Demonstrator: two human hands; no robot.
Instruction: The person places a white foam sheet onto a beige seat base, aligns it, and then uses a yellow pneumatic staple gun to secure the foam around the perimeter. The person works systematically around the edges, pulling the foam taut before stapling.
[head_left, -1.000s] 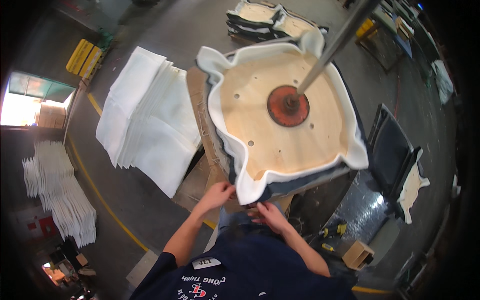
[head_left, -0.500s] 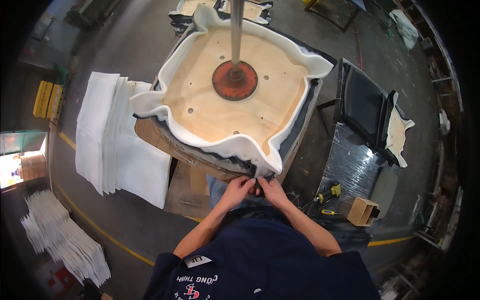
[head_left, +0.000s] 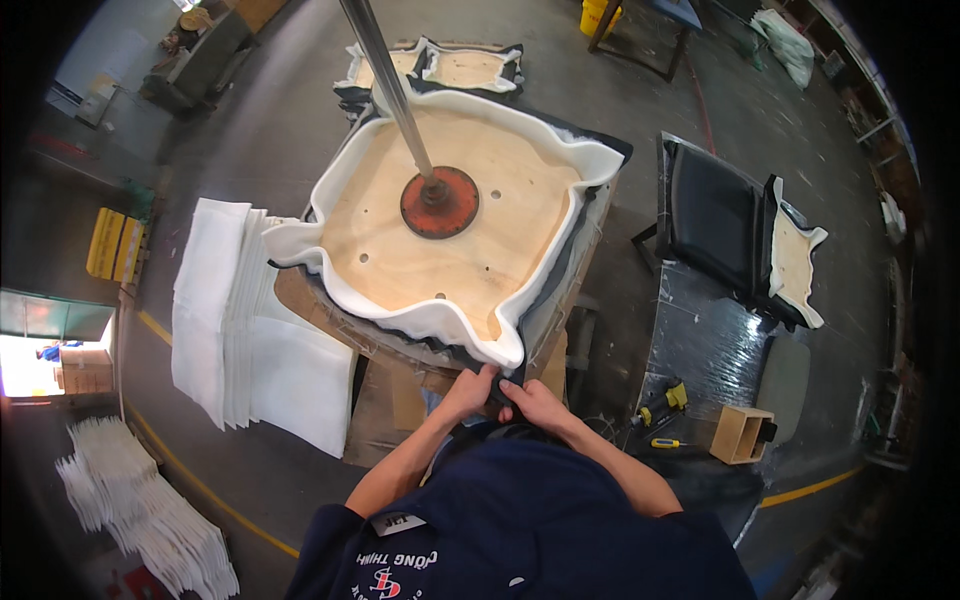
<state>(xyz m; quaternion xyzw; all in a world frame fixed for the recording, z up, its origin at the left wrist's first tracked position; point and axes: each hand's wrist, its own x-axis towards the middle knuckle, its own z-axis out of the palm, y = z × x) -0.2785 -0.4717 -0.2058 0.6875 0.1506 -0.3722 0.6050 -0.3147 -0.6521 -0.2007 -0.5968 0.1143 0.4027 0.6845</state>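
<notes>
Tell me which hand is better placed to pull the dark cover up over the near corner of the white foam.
Right, by a little. The right hand sits just under the near corner of the white foam pad, pinching the dark fabric cover. The left hand grips the same edge, slightly to the side.

Left hand (head_left: pixel 468 392) and right hand (head_left: pixel 535 403) together at the near corner of the workbench (head_left: pixel 330 318), pinching the dark cover fabric (head_left: pixel 500 395) below the white foam (head_left: pixel 440 322). Plywood seat base (head_left: pixel 450 255) faces up, red clamp disc (head_left: pixel 440 201) on its centre. White sheet stack (head_left: pixel 235 320) off the bench's left edge.
</notes>
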